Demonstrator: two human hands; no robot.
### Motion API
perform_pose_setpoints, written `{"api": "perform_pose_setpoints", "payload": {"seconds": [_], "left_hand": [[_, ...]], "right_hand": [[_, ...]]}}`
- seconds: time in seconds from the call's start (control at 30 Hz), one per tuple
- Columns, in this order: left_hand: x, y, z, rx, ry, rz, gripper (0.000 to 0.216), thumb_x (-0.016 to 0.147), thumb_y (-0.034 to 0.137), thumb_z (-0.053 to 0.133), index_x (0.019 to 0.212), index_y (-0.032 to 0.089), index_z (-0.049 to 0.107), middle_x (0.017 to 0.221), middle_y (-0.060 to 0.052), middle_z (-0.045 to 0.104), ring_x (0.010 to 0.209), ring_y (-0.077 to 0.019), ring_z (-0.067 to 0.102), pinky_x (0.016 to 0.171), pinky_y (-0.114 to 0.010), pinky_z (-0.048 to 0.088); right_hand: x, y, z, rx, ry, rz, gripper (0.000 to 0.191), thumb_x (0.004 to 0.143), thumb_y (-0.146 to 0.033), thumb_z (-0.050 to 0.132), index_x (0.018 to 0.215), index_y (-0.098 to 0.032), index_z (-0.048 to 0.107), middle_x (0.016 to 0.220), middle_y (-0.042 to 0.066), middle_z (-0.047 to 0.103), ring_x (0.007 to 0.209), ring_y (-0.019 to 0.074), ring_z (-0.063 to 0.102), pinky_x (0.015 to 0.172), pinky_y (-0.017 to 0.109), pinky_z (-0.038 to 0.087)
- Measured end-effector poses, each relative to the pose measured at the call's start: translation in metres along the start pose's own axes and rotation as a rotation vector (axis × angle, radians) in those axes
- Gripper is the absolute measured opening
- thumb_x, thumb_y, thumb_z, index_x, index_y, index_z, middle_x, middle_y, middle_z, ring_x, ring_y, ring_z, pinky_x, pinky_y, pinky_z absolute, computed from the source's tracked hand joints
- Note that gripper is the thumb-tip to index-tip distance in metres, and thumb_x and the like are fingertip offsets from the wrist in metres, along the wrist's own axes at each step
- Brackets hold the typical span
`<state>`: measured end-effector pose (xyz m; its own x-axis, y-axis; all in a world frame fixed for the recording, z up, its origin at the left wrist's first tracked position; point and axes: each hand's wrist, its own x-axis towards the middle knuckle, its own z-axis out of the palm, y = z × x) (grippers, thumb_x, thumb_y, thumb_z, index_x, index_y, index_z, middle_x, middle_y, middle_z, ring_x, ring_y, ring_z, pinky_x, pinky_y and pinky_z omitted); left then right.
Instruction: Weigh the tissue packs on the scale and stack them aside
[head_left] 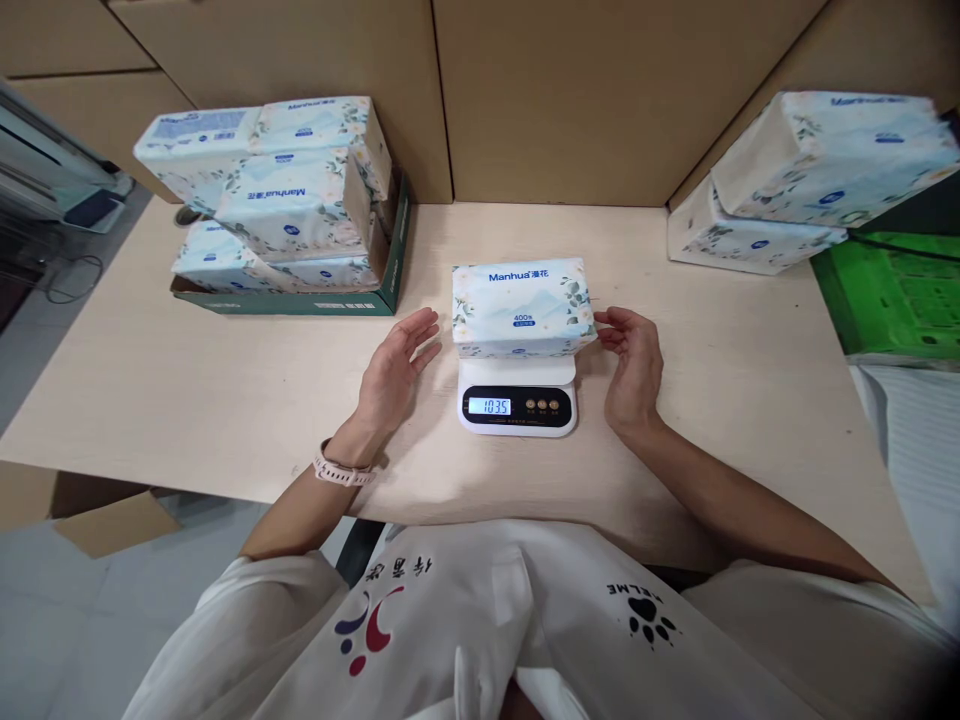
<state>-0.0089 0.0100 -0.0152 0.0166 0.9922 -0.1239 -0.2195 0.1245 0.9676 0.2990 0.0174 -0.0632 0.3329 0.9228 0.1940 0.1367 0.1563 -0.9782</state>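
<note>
A pack of tissues [523, 308] with a pale blue floral print lies flat on a white kitchen scale [517, 372]. The scale's lit display [489, 407] reads about 103.5, with three round buttons to its right. My left hand [396, 367] is held open to the left of the pack, fingers stretched and a gap between them and the wrapper. On the other side my right hand [632, 365] is open with its fingers loosely bent. Its fingertips are close to the pack's right end; whether they touch it I cannot tell.
At the back left, a green carton [315, 302] holds several stacked tissue packs [289, 205]. Two more packs [825, 170] are stacked at the back right, near a green crate [892, 300]. Large cardboard boxes [555, 100] line the table's back edge. An open box [112, 510] stands below left.
</note>
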Motion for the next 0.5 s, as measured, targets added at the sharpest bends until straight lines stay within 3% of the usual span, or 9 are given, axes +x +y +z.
{"api": "perform_pose_setpoints", "payload": {"seconds": [0.23,0.33,0.5], "left_hand": [[-0.002,0.0,0.002,0.022,-0.016,0.03,0.06,0.092,0.067,0.067,0.135,0.026,0.073,0.161,-0.011,0.062,0.158,-0.0366,0.048,0.133,-0.058,0.038],[-0.003,-0.006,0.0,0.121,-0.064,0.1,0.062,0.093,0.068,0.069,0.14,0.028,0.071,0.167,-0.008,0.056,0.167,-0.0373,0.035,0.139,-0.057,0.028],[0.002,-0.021,-0.01,0.283,-0.141,0.158,0.062,0.097,0.058,0.074,0.152,0.031,0.064,0.176,-0.006,0.044,0.174,-0.0386,0.012,0.141,-0.056,0.025]], "right_hand": [[-0.004,-0.012,0.002,0.001,0.02,-0.05,0.044,0.105,-0.062,0.044,0.12,-0.028,0.068,0.126,0.007,0.074,0.105,0.0238,0.067,0.109,0.053,0.054],[-0.006,-0.018,0.002,-0.026,0.014,-0.086,0.046,0.105,-0.064,0.043,0.12,-0.028,0.069,0.127,0.008,0.073,0.107,0.0249,0.067,0.11,0.054,0.053],[-0.005,-0.026,0.002,-0.067,0.001,-0.097,0.052,0.105,-0.068,0.043,0.129,-0.028,0.067,0.135,0.009,0.07,0.124,0.0268,0.065,0.118,0.056,0.048]]}}
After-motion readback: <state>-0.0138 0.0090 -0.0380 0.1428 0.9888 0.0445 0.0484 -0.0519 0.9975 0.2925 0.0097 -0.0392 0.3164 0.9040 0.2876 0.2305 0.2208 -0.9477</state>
